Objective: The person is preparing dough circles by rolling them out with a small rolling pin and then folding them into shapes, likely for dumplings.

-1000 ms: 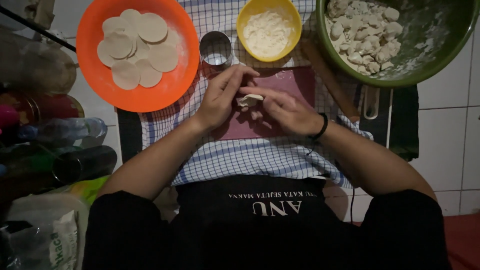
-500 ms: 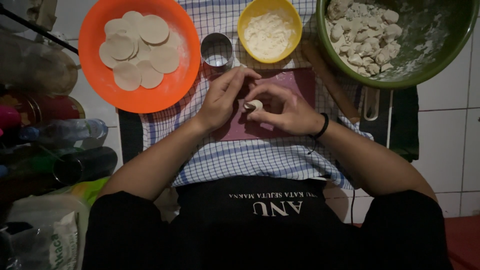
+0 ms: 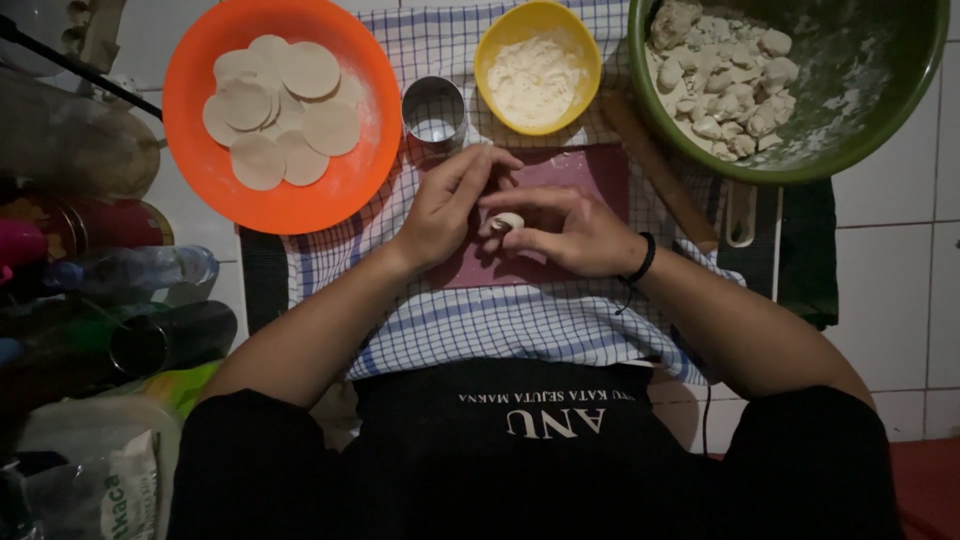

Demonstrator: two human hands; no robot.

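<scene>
Both my hands meet over a dark red cutting board (image 3: 590, 170) on a blue checked cloth (image 3: 520, 330). My left hand (image 3: 445, 205) and my right hand (image 3: 560, 230) pinch one small piece of pale dough (image 3: 506, 221) between their fingertips. A black band circles my right wrist. The dough is mostly hidden by my fingers.
An orange plate (image 3: 290, 205) with several flat dough rounds sits at the back left. A round metal cutter (image 3: 434, 110), a yellow bowl (image 3: 497, 50) of flour and a green bowl (image 3: 850, 130) of dough lumps stand behind. A wooden rolling pin (image 3: 655, 170) lies at right. Bottles and bags crowd the left.
The dough piece was flatter and wider a second ago; my fingers have closed around it and folded it into a smaller shape. My hands stay in the same place.
</scene>
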